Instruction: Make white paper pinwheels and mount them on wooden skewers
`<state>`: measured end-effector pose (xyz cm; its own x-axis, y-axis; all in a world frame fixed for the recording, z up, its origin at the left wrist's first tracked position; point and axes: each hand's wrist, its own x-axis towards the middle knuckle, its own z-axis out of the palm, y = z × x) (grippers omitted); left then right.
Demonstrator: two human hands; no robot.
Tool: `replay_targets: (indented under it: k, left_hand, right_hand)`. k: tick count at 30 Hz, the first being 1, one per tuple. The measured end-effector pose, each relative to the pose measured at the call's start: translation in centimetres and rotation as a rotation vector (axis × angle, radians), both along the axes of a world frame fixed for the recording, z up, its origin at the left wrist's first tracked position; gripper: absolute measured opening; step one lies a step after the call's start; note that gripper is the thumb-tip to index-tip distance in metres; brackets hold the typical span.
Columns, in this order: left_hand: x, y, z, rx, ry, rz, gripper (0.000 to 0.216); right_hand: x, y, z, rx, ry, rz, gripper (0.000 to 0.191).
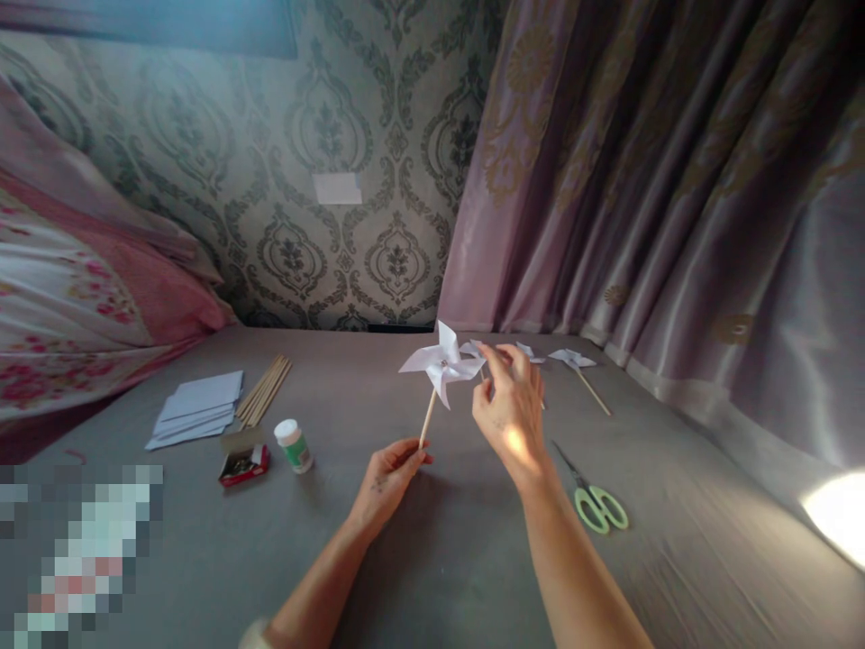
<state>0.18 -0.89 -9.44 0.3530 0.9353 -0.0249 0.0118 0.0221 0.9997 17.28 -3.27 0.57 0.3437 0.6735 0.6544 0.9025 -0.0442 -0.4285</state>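
A white paper pinwheel on a thin wooden stick stands upright, tilted slightly right, in front of me. Lower down, my left hand pinches the stick near its bottom end. My right hand is at the pinwheel's right blade, thumb and forefinger apart; whether a fingertip touches the paper I cannot tell. A small metal pin head shows at the pinwheel's centre. Behind my right hand lie other white pinwheels, partly hidden by it, and one more pinwheel lies in full view to the right.
Green-handled scissors lie right of my right forearm. On the left are a stack of white paper, several wooden sticks, a small red box of metal pieces and a white-capped bottle. Curtains border the grey-covered surface.
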Motion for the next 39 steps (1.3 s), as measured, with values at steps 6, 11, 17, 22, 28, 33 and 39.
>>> replay_targets:
  k: [6,11,17,22,28,33,39]
  left_hand:
    - [0.0,-0.2,0.3,0.034,0.035,-0.001,0.041]
    - [-0.2,-0.2,0.2,0.043,0.068,-0.005,0.042]
    - [-0.1,-0.1,0.0,0.077,0.085,-0.018,0.042]
    - [-0.1,0.0,0.1,0.09,0.117,-0.002,0.044]
    - [0.0,-0.1,0.2,0.16,0.171,-0.028,0.039]
    - [0.0,-0.4,0.6,0.208,0.224,-0.059,0.035]
    - [0.0,-0.5,0.8,0.243,0.264,-0.048,0.033]
  right_hand:
    - [0.9,-1.5,-0.3,-0.547,-0.04,0.171,0.032]
    - [0.9,-1.9,1.1,-0.392,0.11,0.174,0.031]
    - [1.8,-1.6,0.9,-0.423,-0.049,0.027,0.042]
    - [2.2,-2.4,-0.1,-0.72,0.113,0.353,0.032]
    - [3.6,-1.2,0.6,-0.079,0.237,0.158,0.026]
    - [3.8,-0.8,0.9,0.162,0.108,0.209,0.036]
    - [3.2,-0.8,0.4,0.096,0.061,0.267,0.032]
